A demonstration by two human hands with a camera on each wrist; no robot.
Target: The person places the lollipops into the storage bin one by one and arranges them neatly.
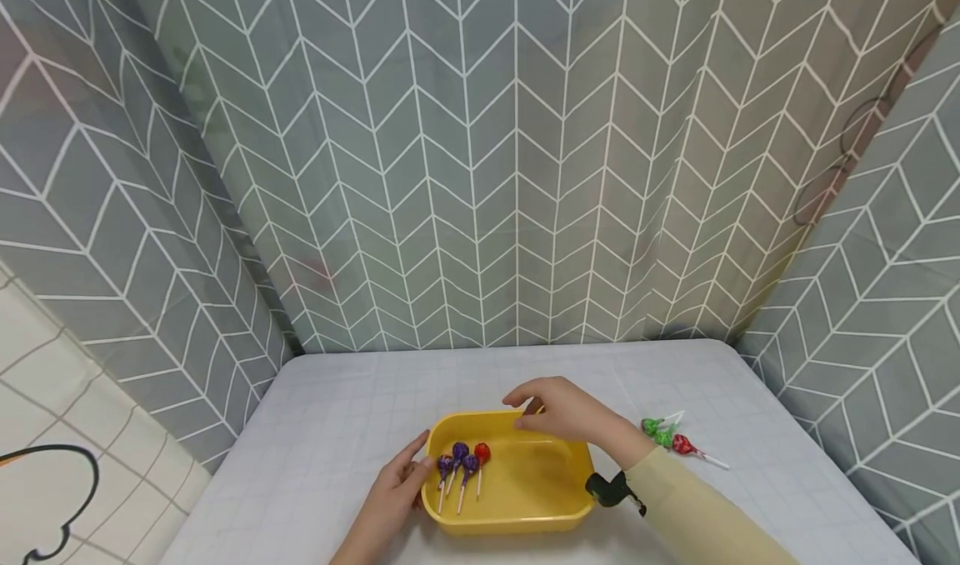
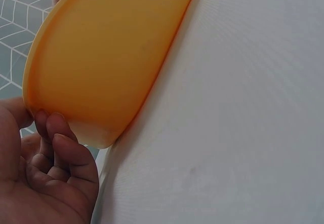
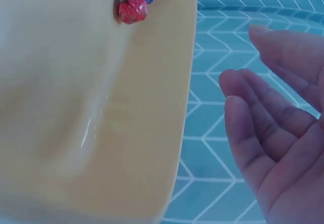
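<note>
A yellow plastic tray [image 1: 534, 483] sits on the table in the head view. My left hand [image 1: 396, 483] holds its left end, thumb at the rim and fingertips against the outer wall in the left wrist view. Several lollipops lie at the tray's left side: purple-wrapped lollipops [image 1: 460, 450] and a red lollipop [image 1: 482, 452], sticks toward me. Over the tray's far rim hovers my right hand [image 1: 564, 408], its fingers loosely bent and nothing between them. In the right wrist view, that hand [image 3: 283, 112] is apart from the tray wall.
To the right of the tray, green lollipops [image 1: 663, 437] and another red lollipop [image 1: 683, 445] lie on the white tablecloth [image 1: 337, 415]. A patterned curtain [image 1: 487, 173] hangs behind the table and along both sides. A dark strap [image 1: 611, 490] crosses my right wrist.
</note>
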